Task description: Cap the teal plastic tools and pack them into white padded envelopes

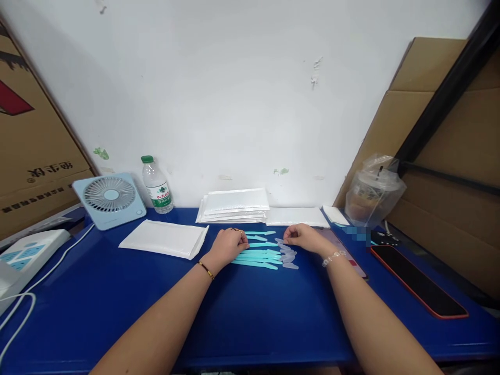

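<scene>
Several teal eyebrow razors [260, 259] lie side by side on the blue table, roughly parallel. My left hand [227, 246] is closed over their left ends, thumb and fingers pinched at the handle of one razor [263, 244]. Right of the blades is a loose group of translucent plastic caps [289, 257]. My right hand [302, 238] pinches at the uppermost cap, close to the razor tips. Its fingertips partly cover that cap. A white padded envelope [164, 238] lies to the left of my left hand.
White padded envelopes [236, 202] are stacked against the wall. A light blue fan [111, 200] and a water bottle [157, 187] stand at left, near a power strip [31, 258]. At right are an orange-edged phone [420, 281], another phone [347, 255] and a bagged drink cup [371, 195].
</scene>
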`<state>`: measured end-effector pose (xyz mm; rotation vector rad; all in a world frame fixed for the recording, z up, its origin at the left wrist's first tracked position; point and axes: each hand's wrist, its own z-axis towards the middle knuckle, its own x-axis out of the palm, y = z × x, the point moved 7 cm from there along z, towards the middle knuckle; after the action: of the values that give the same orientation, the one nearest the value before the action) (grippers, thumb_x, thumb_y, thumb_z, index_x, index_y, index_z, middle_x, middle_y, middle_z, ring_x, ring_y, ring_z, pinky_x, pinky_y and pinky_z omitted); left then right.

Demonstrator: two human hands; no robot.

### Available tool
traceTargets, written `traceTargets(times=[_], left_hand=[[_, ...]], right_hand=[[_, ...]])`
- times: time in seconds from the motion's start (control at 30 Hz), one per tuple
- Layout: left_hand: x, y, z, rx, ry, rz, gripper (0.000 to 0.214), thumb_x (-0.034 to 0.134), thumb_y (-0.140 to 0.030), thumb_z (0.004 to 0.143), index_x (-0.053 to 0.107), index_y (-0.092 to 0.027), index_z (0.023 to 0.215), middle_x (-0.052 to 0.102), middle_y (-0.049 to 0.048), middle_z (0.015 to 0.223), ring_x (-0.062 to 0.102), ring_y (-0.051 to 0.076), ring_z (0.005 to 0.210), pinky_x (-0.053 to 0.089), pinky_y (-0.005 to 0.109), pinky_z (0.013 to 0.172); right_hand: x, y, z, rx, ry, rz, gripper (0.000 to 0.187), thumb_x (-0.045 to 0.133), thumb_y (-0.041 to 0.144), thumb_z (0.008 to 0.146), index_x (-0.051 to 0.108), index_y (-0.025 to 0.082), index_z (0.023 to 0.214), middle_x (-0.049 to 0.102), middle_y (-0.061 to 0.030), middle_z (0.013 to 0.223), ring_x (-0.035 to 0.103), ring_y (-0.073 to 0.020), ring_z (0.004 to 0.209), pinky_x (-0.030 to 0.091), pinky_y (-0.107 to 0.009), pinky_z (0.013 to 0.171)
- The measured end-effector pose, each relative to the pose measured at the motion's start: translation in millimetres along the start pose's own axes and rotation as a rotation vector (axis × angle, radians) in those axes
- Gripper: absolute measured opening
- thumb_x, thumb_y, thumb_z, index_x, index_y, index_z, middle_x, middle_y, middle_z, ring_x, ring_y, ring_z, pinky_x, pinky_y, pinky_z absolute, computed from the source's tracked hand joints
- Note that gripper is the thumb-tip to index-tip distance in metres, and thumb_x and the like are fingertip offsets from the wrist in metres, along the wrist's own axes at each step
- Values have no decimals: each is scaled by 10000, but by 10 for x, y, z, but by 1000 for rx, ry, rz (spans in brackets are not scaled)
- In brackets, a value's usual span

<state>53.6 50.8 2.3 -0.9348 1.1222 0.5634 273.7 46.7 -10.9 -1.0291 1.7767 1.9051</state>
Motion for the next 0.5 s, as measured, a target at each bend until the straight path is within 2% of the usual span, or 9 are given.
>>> traceTargets(times=[0.23,0.37,0.5], left_hand=[[-37,89,12,-21,-34,-85,144,563,-340,786,625,-215,750,655,-12,728,587,159,717,362,255,624],[-63,113,12,-35,-53,-101,144,573,-344,784,630,-214,757,661,-5,743,592,165,722,370,252,628],[-62,45,16,-2,-58,-90,134,584,-344,786,630,-221,764,654,-11,751,588,166,726,378,259,657]], right_hand=[[-34,94,-50,2,-8,46,194,638,338,712,646,144,721,633,-24,665,527,-126,589,403,-241,556],[-61,122,-61,-10,-46,30,193,632,337,722,651,145,714,634,-26,665,525,-126,588,395,-238,542],[8,188,-42,-47,-44,46,195,620,338,733,654,146,730,625,-15,643,518,-117,567,389,-226,524]])
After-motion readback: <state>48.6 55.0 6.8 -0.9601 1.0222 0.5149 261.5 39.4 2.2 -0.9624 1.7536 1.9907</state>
